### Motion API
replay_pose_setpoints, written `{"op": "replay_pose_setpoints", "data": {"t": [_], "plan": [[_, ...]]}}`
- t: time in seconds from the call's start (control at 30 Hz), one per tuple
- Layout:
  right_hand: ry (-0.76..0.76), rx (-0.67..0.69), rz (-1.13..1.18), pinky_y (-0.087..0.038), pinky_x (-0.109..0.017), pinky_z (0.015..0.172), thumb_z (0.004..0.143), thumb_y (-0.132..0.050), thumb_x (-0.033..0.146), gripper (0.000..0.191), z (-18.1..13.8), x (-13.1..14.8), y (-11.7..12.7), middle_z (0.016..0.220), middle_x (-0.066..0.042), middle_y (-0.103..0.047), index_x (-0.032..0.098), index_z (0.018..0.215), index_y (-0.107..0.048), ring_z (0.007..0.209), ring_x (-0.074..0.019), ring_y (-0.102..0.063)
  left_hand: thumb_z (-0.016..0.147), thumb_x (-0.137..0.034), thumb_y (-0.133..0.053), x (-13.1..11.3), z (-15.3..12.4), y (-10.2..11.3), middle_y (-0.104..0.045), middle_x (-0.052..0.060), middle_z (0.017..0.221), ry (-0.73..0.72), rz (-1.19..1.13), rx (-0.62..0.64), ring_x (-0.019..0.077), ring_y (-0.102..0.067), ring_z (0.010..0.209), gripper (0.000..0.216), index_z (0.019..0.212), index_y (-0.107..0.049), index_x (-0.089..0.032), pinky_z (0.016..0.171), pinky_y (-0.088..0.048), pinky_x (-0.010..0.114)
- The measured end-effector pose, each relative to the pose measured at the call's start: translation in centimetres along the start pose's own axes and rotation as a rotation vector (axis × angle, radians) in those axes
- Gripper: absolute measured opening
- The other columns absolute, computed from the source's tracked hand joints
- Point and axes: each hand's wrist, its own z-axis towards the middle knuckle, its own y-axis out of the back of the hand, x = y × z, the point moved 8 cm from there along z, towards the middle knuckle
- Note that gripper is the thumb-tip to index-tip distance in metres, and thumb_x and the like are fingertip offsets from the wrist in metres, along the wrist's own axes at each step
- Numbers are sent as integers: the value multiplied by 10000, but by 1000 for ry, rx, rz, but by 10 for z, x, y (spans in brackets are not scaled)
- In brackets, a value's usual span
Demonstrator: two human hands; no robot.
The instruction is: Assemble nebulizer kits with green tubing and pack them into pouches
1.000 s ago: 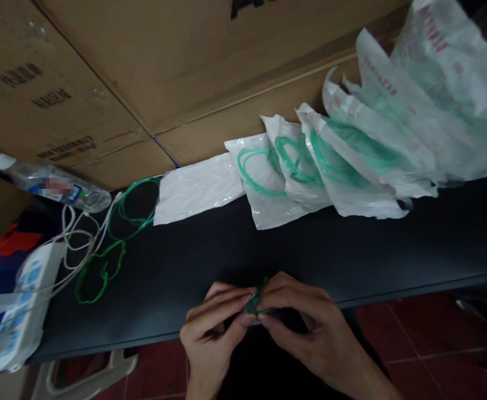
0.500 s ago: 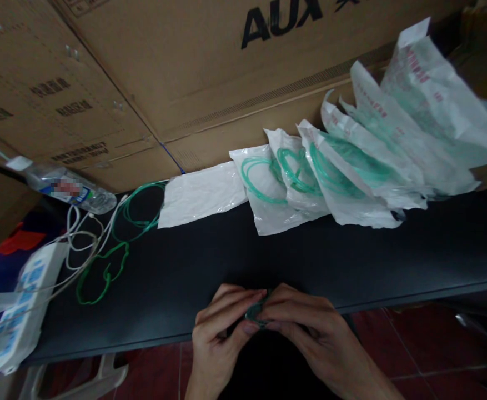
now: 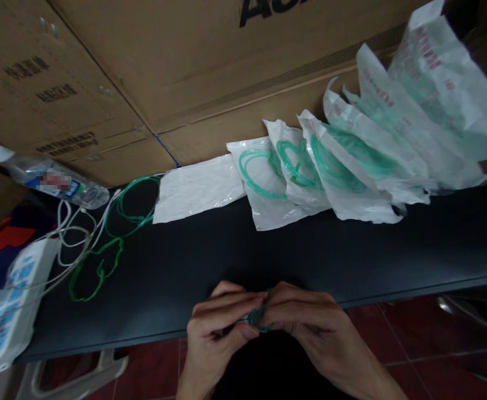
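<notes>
At the near edge of the black surface, my left hand (image 3: 214, 325) and my right hand (image 3: 316, 322) meet with bent fingers. Between their fingertips they pinch a small, dark green, see-through piece (image 3: 255, 316). Fingers cover most of it, so its kind cannot be made out. Further off lies a flat white packet (image 3: 197, 189). To its right, several white-and-clear pouches (image 3: 264, 183) with coiled green tubing inside lean in a row. Loose green tubing (image 3: 132, 219) lies left of the packet, and a green elastic strap (image 3: 100, 271) is nearer me.
The black padded surface (image 3: 176, 266) runs along large cardboard boxes (image 3: 185, 66). On the left are a plastic bottle (image 3: 55, 180), white cables (image 3: 66, 236) and a power strip (image 3: 18, 300). A pale chair part (image 3: 80, 378) shows below, above the red tiled floor (image 3: 426, 344).
The view has shifted a little, so the background sits higher and the left-hand items lie further left. Both hands keep the green piece pinched; its visible part has turned slightly.
</notes>
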Motion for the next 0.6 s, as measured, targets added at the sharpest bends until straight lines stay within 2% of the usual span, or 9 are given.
{"op": "replay_pose_setpoints", "data": {"t": [0.17,0.33,0.47,0.6], "plan": [[29,-40,-87,-574,-250,752,966,-662,91,304,1,5,2,937,-46,-784,269,1175,-791,858,-153,-725,978,-381,-682,-1,1,0,-825,51,1125,17,4,8,208,-749,922,281,1236,-766,-310,805,-566,334],[79,-117,-147,-596,-244,763,933,-680,41,401,-2,9,5,977,-39,-796,283,1242,-764,877,-153,-741,1051,-298,-557,1,0,-1,-794,49,1220,115,27,3,219,-729,1093,286,1255,-757,-292,943,-545,346],[-3,-294,-91,-591,-177,727,857,-761,41,383,-5,-1,11,881,21,-820,331,1100,-821,785,-120,-751,1020,-255,-614,3,3,-1,-815,14,1160,168,7,-41,195,-751,1045,253,1190,-789,-321,937,-558,303],[-159,-431,37,-576,-102,699,817,-793,79,352,-11,-15,12,833,73,-828,394,965,-842,735,-80,-752,965,-235,-696,11,5,-2,-842,-12,1031,292,-23,-87,163,-766,935,213,1088,-826,-350,821,-590,225]]}}
